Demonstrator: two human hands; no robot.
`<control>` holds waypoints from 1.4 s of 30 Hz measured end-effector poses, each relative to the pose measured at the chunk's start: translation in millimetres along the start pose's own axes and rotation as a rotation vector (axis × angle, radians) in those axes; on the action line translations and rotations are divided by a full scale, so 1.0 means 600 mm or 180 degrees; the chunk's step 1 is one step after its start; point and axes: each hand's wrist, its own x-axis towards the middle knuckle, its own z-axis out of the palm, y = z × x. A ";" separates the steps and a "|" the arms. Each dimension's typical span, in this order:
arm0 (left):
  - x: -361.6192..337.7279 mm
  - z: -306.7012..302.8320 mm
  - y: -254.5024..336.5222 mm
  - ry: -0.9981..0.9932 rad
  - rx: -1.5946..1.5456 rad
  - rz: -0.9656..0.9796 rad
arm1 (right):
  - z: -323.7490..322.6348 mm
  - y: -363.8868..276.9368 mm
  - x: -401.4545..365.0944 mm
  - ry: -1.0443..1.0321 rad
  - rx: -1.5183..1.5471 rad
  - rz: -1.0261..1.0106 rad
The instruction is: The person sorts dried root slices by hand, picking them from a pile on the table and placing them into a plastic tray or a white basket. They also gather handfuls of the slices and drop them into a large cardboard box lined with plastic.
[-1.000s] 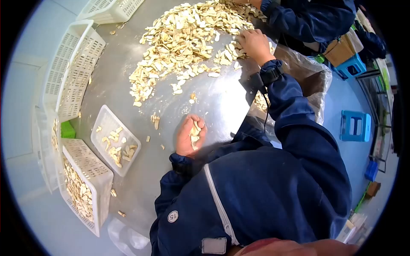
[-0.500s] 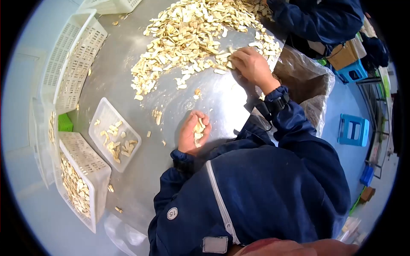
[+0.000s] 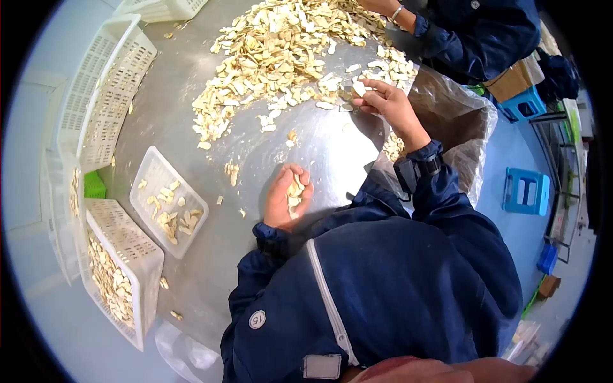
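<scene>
A large heap of pale, dried-looking slices (image 3: 271,54) covers the far side of the metal table; their exact kind I cannot make out. At the heap's near right edge, my right hand (image 3: 386,105) pinches one whitish slice (image 3: 361,89) between thumb and fingers, lifted off the table. Nearer my body, my left hand (image 3: 285,196) is curled palm up around several pale slices (image 3: 295,191). A few brownish scraps (image 3: 232,172) lie on the metal left of that hand. Left of them, a shallow white tray (image 3: 142,202) holds some loose slices.
White slatted baskets (image 3: 118,96) line the left edge, one (image 3: 131,239) filled with slices. A plastic-lined bin (image 3: 469,127) with slices inside stands by my right arm. Across the table at upper right, a co-worker's hand (image 3: 381,6) is at the heap. A blue stool (image 3: 525,191) stands on the floor.
My right hand has drawn slightly back from the heap, raising a slice now visible in its fingers. My left hand stays about still. The co-worker's hand has come into view.
</scene>
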 end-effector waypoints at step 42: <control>0.002 -0.007 -0.003 -0.0119 -0.0216 -0.0033 | -0.165 0.053 -0.022 0.1884 -0.3446 -0.1483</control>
